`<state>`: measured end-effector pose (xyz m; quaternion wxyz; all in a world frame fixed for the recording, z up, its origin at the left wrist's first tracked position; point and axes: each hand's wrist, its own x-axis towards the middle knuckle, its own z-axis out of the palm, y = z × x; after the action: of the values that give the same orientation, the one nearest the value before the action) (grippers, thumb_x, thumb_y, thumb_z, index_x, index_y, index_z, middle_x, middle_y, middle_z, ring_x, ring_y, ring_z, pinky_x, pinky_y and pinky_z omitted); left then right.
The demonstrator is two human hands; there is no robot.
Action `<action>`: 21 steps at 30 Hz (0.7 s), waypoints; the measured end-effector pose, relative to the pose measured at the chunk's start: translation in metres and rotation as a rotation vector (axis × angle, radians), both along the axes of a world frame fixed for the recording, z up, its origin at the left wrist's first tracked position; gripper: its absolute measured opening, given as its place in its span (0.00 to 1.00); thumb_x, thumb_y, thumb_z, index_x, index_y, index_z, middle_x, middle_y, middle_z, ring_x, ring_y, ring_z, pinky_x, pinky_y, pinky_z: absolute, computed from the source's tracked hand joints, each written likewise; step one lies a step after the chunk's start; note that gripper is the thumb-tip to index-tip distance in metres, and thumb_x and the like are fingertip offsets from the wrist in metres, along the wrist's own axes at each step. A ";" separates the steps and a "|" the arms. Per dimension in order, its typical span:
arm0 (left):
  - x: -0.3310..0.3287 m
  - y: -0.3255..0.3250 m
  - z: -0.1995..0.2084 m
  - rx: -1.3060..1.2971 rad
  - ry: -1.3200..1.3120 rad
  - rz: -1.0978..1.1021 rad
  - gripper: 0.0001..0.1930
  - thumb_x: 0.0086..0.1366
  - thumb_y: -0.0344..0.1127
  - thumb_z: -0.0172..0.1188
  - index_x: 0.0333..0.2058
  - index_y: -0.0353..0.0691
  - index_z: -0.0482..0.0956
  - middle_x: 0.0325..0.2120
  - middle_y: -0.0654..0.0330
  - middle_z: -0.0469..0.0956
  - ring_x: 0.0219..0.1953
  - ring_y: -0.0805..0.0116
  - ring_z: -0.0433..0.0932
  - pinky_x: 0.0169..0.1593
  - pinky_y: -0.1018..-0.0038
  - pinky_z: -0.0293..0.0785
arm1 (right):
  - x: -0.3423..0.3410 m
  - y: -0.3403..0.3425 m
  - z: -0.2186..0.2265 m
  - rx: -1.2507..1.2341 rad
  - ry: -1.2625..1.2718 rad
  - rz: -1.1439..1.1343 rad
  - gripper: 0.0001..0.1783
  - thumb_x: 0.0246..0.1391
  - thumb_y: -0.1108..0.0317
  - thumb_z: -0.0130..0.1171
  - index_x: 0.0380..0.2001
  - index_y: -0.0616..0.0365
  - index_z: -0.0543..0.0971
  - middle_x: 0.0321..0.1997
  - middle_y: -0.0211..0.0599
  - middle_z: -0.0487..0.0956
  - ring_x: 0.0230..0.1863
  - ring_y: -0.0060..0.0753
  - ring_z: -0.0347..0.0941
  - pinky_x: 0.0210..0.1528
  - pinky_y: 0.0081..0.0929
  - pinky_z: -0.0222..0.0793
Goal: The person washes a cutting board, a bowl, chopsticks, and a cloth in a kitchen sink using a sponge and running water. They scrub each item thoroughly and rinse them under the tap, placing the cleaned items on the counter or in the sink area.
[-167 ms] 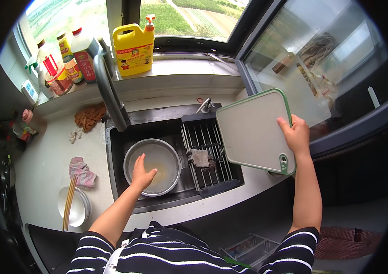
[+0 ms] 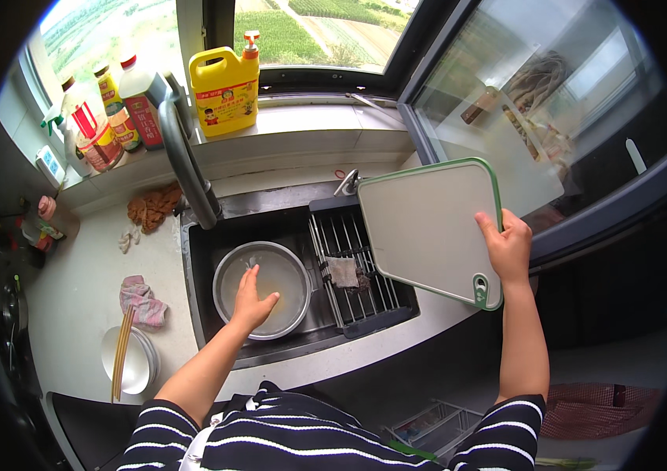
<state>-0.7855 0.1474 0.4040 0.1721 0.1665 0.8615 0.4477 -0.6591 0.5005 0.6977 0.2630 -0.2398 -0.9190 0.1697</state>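
Observation:
A pale cutting board (image 2: 428,224) with a green rim hangs over the right end of the sink, tilted. My right hand (image 2: 508,245) grips its right edge, thumb on the front face. My left hand (image 2: 253,302) hovers over a round metal basin (image 2: 303,302), thumb and fingers apart, holding nothing. Cloudy water with some yellowish residue shows in the basin. It stands in the black sink (image 2: 200,255). Beside the basin, a metal drain rack (image 2: 384,294) spans the sink, carrying a scouring cloth (image 2: 342,272) and a dark scrubber (image 2: 362,280).
A dark faucet (image 2: 184,161) arches above the sink's back left. Stacked white bowls (image 2: 127,361) with chopsticks (image 2: 121,353) across them sit on the left counter, near a pink cloth (image 2: 143,301) and a brown rag (image 2: 153,207). A yellow jug (image 2: 225,94) and several bottles line the sill.
The cutting board has shifted slightly left and down with my right hand. My left hand has moved a little to the right over the basin.

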 end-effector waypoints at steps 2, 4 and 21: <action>-0.002 0.000 0.004 0.014 0.027 -0.023 0.42 0.51 0.40 0.65 0.62 0.34 0.54 0.61 0.40 0.55 0.65 0.48 0.53 0.65 0.62 0.53 | 0.014 -0.012 0.003 -0.016 0.014 -0.008 0.17 0.50 0.61 0.63 0.18 0.62 0.72 0.09 0.36 0.66 0.12 0.27 0.57 0.18 0.28 0.55; -0.001 -0.001 0.006 -0.017 0.023 -0.043 0.42 0.51 0.40 0.64 0.62 0.34 0.55 0.61 0.40 0.55 0.65 0.48 0.54 0.65 0.62 0.53 | 0.030 -0.012 -0.001 -0.005 0.052 -0.014 0.18 0.50 0.62 0.65 0.18 0.63 0.71 0.10 0.33 0.63 0.12 0.25 0.53 0.18 0.27 0.53; 0.045 0.017 -0.019 0.140 0.072 -0.151 0.39 0.51 0.38 0.66 0.60 0.37 0.60 0.56 0.48 0.64 0.52 0.54 0.69 0.55 0.63 0.67 | 0.121 -0.082 -0.048 -0.140 0.328 -0.171 0.11 0.54 0.68 0.62 0.27 0.66 0.77 0.24 0.32 0.78 0.24 0.17 0.69 0.28 0.21 0.66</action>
<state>-0.7405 0.1646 0.3850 0.1623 0.2583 0.8188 0.4864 -0.5382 0.4183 0.6493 0.4055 -0.3037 -0.8261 0.2469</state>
